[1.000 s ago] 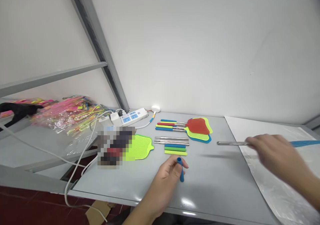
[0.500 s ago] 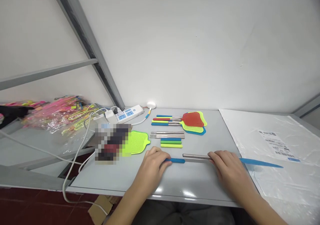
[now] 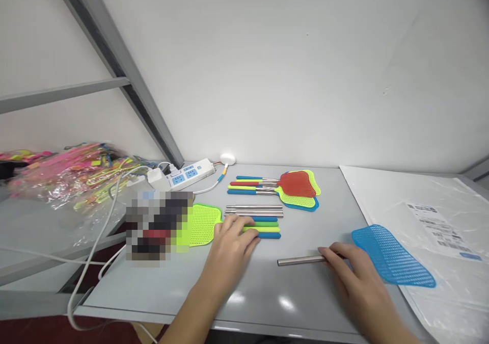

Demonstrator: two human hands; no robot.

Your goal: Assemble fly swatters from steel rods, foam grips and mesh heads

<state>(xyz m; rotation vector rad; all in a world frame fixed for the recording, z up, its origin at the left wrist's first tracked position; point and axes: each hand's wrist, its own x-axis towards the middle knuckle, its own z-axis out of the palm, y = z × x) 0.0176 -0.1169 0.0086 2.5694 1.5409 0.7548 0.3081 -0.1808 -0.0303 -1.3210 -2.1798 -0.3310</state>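
My right hand (image 3: 357,275) is closed round the metal rod of a fly swatter with a blue mesh head (image 3: 395,257). Bare steel tube (image 3: 300,260) points left out of my fingers. Beside a row of coloured handle grips, my left hand (image 3: 235,242) has its fingers on the nearest one, a blue handle grip (image 3: 270,235). The yellow, green and blue grips (image 3: 267,224) lie just behind it, partly covered by my fingers. Several loose steel rods (image 3: 255,211) rest beyond the grips. A green swatter head (image 3: 206,225) lies left of my left hand.
Several swatters with red, yellow and blue heads (image 3: 298,185) lie stacked at the back. A power strip (image 3: 191,175) with white cables stands back left, near bagged colourful items (image 3: 84,176). A labelled white plastic parcel (image 3: 385,196) covers the right side. Part of the left is pixelated.
My left hand has carried the blue grip away from the rod's end to the row of grips. My right hand has turned the swatter so its blue head shows flat. The view has shifted slightly.
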